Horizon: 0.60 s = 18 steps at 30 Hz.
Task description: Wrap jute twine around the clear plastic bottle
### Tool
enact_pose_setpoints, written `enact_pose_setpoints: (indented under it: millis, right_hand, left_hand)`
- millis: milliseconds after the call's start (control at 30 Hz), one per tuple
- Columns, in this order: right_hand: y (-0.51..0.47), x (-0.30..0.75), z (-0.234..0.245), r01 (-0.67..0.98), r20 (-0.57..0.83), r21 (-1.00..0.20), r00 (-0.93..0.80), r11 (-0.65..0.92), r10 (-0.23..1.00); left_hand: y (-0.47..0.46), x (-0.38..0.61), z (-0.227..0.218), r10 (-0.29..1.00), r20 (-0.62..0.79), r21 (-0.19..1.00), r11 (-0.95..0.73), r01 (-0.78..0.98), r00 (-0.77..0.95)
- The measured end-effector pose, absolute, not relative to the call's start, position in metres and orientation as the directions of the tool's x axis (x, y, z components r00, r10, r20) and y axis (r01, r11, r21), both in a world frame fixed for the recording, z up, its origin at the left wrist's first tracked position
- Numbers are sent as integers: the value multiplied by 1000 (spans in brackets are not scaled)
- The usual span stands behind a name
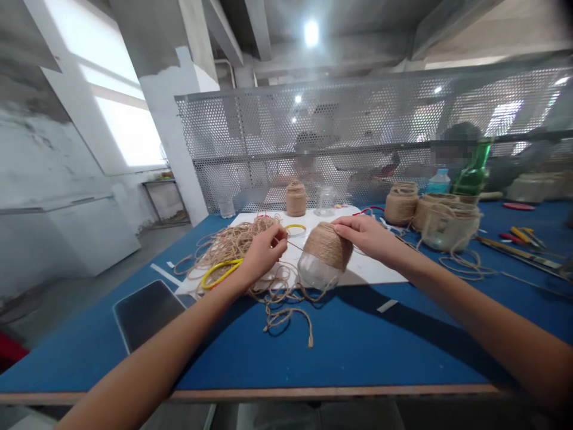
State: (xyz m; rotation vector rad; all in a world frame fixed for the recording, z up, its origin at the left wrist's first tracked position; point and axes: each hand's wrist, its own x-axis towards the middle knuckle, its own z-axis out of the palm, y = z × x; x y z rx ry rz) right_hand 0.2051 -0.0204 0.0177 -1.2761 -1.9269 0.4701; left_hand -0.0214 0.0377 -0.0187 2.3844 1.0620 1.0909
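Note:
A glass jar (319,270) leans tilted in front of me, its upper part wrapped in twine and its lower part bare glass. My right hand (364,236) grips it at the wrapped top end, thumb and fingers closed on it. To the left of the jar, my left hand (268,248) pinches a strand of twine (293,245) that runs to the wrapped part. A loose heap of twine (237,239) lies beyond and beside my left hand, with loops trailing below the jar. A yellow ring (219,272) lies by my left wrist.
White paper (376,269) lies under the work on the blue table (340,352). A dark tablet-like slab (147,310) is at left. Behind stand a wrapped jar (296,200) and a clear jar (326,202). More jars, a green bottle (474,170) and tools (523,236) occupy the right.

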Motion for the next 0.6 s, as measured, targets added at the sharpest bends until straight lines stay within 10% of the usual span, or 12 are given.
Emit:
enact_pose_setpoints:
  millis: [300,600]
  right_hand:
    - [-20,205,19,642,401,-627,-220,442,889]
    - [-21,202,20,689,415,-577,-215,439,884]
  left_hand:
    - [22,-17,-20,419,618,147,-892,427,665]
    - [15,-9,-19,378,597,66,-902,426,707]
